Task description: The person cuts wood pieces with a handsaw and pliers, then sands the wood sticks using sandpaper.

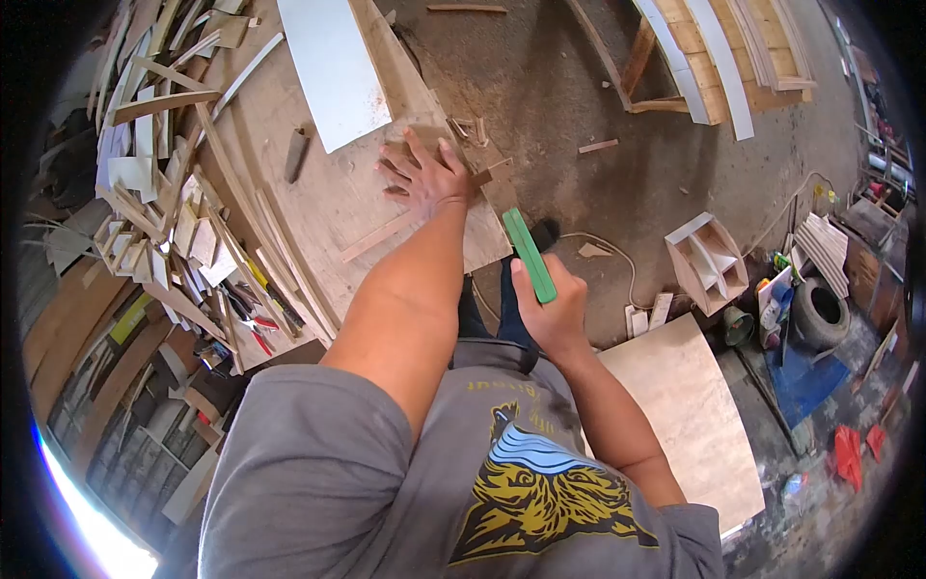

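My left hand (pixel 424 178) lies flat with its fingers spread on a plywood work surface (pixel 318 212). It rests on or against a thin wood strip (pixel 376 237), whose end sticks out past the surface's edge beside my wrist. My right hand (pixel 554 307) is closed around a long green tool or handle (pixel 530 255) beside that edge. Its working end does not show, so I cannot tell its kind. Ahead of my left fingers lies a white panel (pixel 338 72). A dark, narrow tool or block (pixel 297 155) sits to the left of it.
Piled wood offcuts (pixel 154 193) crowd the left side, with red-handled pliers (pixel 258 328) near them. A curved wooden frame (pixel 714 58) stands at upper right. On the floor at right are a small divided wooden box (pixel 707 262), a tire (pixel 820 314) and a cord (pixel 617 253).
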Tool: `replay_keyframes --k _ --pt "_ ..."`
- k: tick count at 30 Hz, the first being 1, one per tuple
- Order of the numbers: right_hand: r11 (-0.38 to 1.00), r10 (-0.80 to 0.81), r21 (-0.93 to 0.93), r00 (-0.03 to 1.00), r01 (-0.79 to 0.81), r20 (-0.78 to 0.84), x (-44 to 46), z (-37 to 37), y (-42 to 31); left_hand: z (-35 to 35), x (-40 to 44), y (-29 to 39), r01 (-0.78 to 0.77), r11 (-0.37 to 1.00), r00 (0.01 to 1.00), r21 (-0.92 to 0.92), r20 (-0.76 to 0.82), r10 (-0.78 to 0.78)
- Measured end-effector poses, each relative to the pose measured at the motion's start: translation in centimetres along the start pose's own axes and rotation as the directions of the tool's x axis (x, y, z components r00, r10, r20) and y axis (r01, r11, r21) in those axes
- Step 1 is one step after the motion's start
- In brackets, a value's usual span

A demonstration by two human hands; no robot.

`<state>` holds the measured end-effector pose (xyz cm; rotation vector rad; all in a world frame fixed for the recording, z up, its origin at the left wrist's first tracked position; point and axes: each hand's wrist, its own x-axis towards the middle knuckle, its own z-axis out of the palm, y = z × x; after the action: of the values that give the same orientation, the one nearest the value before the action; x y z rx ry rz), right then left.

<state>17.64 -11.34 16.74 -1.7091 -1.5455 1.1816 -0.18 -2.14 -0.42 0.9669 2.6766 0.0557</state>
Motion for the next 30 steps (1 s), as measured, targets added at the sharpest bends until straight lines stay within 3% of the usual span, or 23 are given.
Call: replay_keyframes --k 3,6,9,12,15,24,30 --pt "0.997 0.070 -0.029 0.996 -0.069 0.053 -1.9 -1.9 -0.9 -0.2 0.0 0.2 0.002 1.000 1.000 -0.001 0.013 -0.002" --pt "0.998 -0.024 0.058 0.999 0.026 -0.034 -4.4 -3.0 -1.7 0.1 -0.1 0.1 -0.007 1.000 1.000 0.001 -0.005 0.007" --pt "0.998 -0.034 -0.054 0.999 0.036 0.033 -1.0 -0.4 0.7 -0.1 -0.2 0.1 -0.011 1.000 1.000 -0.013 0.002 0.011" --pt "0.975 0.102 -0.203 0.994 -0.091 0.045 -0.3 1.7 5.0 -0.2 0.0 0.2 -0.009 1.000 1.000 0.001 0.021 0.009" --pt "0.938 0.344 -0.005 0.935 -0.345 0.083 -5.6 -2.2 2.5 -1.0 -0.1 0.3 0.000 1.000 0.997 -0.011 0.072 0.001" --pt "0.983 0.133 -0.126 0.991 -0.130 0.019 -4.5 -1.7 4.1 0.0 -0.1 0.0 -0.003 1.000 1.000 0.014 0.011 0.003" --pt "0.975 0.187 -0.115 0.982 -0.189 -0.030 -6.1 -3.0 3.7 -0.7 -0.4 0.2 -0.010 0.999 1.000 -0.045 0.026 0.011"
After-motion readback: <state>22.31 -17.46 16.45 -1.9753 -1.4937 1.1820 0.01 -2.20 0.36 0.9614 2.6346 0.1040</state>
